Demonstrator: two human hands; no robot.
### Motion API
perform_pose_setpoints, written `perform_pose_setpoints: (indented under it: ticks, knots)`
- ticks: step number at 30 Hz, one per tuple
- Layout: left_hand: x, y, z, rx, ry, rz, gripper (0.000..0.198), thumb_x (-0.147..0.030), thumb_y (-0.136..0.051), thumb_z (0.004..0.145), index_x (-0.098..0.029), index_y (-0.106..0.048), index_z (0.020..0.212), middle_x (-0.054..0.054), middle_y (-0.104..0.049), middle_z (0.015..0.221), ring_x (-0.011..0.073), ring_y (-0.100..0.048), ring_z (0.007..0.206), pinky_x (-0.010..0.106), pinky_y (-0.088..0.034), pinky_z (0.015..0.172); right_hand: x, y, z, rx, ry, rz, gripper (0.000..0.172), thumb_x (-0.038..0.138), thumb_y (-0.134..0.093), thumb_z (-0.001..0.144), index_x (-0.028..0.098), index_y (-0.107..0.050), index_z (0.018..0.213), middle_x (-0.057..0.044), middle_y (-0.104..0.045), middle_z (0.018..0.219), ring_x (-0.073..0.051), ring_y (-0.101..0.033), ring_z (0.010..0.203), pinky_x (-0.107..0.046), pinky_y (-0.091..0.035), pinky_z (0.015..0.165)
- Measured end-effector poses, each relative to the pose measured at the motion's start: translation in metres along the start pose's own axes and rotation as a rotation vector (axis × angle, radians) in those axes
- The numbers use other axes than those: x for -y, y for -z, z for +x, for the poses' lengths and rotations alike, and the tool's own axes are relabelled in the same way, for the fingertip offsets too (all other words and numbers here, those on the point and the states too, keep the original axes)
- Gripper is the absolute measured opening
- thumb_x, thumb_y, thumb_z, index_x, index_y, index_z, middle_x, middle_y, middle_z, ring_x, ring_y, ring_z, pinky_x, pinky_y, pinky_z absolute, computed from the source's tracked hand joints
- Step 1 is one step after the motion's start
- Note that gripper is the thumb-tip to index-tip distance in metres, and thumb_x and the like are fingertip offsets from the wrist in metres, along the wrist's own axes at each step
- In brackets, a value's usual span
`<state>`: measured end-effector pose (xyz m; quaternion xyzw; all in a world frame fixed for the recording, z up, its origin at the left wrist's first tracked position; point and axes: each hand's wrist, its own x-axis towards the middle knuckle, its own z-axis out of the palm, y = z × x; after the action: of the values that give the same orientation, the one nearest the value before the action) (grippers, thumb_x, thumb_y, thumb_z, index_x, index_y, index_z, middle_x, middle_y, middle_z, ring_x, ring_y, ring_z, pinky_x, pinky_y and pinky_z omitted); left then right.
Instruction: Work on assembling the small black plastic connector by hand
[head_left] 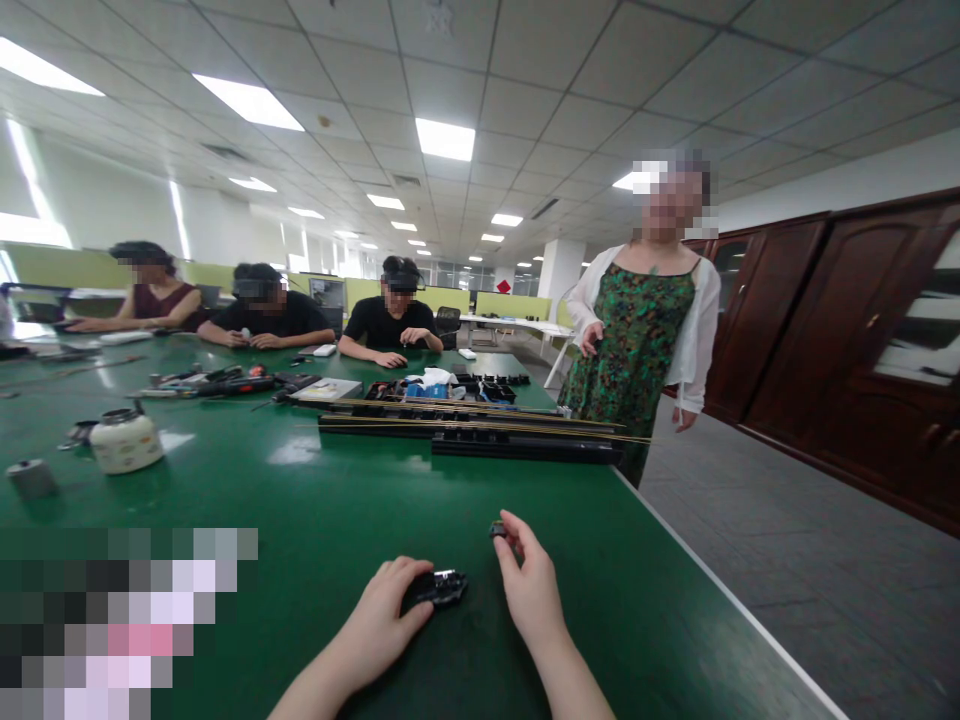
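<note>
Low in the head view, my left hand (386,608) is closed on a black plastic housing (448,588), thumb on the near side and fingers on the far side. The housing is about palm-sized and has a bright, shiny strip on top; it rests on or just over the green table. To its right, my right hand (529,580) pinches a small dark block-like part (496,529) between thumb and fingertips, apart from the housing. This part shows a greenish-yellow edge, but its exact kind is too small to make out.
Long black rails (525,448) with thin rods lie across the green table (300,510) ahead. Behind them are a parts tray (427,388) and tools (225,384). A cream pot (126,442) and metal cylinder (31,479) stand left. Several people sit beyond; one person (641,320) stands right.
</note>
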<state>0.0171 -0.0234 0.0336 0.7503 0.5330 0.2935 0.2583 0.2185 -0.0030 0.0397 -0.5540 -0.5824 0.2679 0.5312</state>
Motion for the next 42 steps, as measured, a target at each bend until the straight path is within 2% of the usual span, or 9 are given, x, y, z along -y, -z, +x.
perform_pose_setpoints:
  ticks: [4,11,17,21,28,36,39,42]
  knots:
    - [0.003,-0.002,0.000,-0.010,-0.011,-0.021,0.034,-0.023,-0.053,0.072,-0.020,-0.057,0.106,0.006,-0.061,0.103,0.0223,-0.052,0.100,0.037,-0.039,0.091,0.003,0.000,-0.001,0.053,0.001,-0.048,0.040,0.032,-0.048,0.078,0.017,-0.055,0.114,-0.009,-0.063,0.111,-0.023,-0.058,0.101,-0.037,-0.045,0.091]
    - [0.005,-0.003,0.001,-0.015,-0.016,-0.022,0.033,-0.022,-0.054,0.071,-0.022,-0.058,0.104,0.005,-0.062,0.101,0.0225,-0.053,0.098,0.037,-0.040,0.090,0.009,-0.002,-0.009,0.234,0.000,-0.197,0.030,0.025,-0.053,0.074,0.022,-0.064,0.101,-0.006,-0.066,0.100,-0.022,-0.059,0.097,-0.036,-0.044,0.091]
    - [0.004,-0.003,0.000,-0.020,-0.014,-0.031,0.033,-0.022,-0.054,0.070,-0.021,-0.058,0.103,0.006,-0.061,0.101,0.0224,-0.053,0.098,0.036,-0.040,0.089,0.023,-0.010,-0.018,0.402,0.009,-0.138,0.025,0.023,-0.056,0.072,0.024,-0.065,0.095,-0.003,-0.065,0.096,-0.019,-0.059,0.094,-0.031,-0.043,0.089]
    - [0.004,-0.004,0.001,-0.012,-0.009,-0.015,0.034,-0.021,-0.055,0.069,-0.022,-0.058,0.103,0.005,-0.061,0.101,0.0223,-0.053,0.097,0.036,-0.040,0.089,0.028,-0.011,-0.020,0.399,0.042,-0.097,0.024,0.023,-0.056,0.073,0.024,-0.065,0.095,-0.003,-0.065,0.099,-0.019,-0.058,0.097,-0.030,-0.042,0.089]
    - [0.003,-0.002,0.001,-0.003,-0.018,0.010,0.032,-0.020,-0.052,0.071,-0.020,-0.058,0.103,0.006,-0.061,0.101,0.0220,-0.053,0.096,0.035,-0.040,0.088,0.026,-0.013,-0.020,0.505,0.137,-0.315,0.022,0.018,-0.060,0.069,0.029,-0.068,0.087,-0.001,-0.065,0.103,-0.021,-0.054,0.102,-0.038,-0.036,0.093]
    - [0.003,-0.004,0.000,0.008,-0.005,0.013,0.035,-0.019,-0.051,0.072,-0.019,-0.057,0.107,0.007,-0.060,0.106,0.0221,-0.051,0.101,0.036,-0.038,0.092,0.021,-0.010,-0.019,0.524,0.079,-0.250,0.032,0.017,-0.061,0.065,0.028,-0.067,0.094,-0.002,-0.066,0.104,-0.022,-0.054,0.104,-0.037,-0.035,0.096]
    - [0.003,-0.003,0.001,-0.002,0.010,-0.016,0.035,-0.018,-0.049,0.073,-0.020,-0.056,0.107,0.007,-0.059,0.108,0.0217,-0.051,0.103,0.036,-0.037,0.094,0.015,-0.009,-0.017,0.498,0.003,-0.170,0.044,0.016,-0.062,0.062,0.026,-0.062,0.105,-0.003,-0.064,0.109,-0.021,-0.054,0.106,-0.035,-0.035,0.097]
    - [0.005,-0.003,0.002,-0.011,0.027,-0.060,0.035,-0.020,-0.048,0.074,-0.019,-0.056,0.108,0.007,-0.059,0.109,0.0217,-0.051,0.104,0.036,-0.037,0.095,0.011,-0.009,-0.014,0.484,-0.054,-0.092,0.043,0.017,-0.060,0.064,0.023,-0.060,0.107,-0.004,-0.063,0.109,-0.021,-0.055,0.104,-0.034,-0.038,0.096]
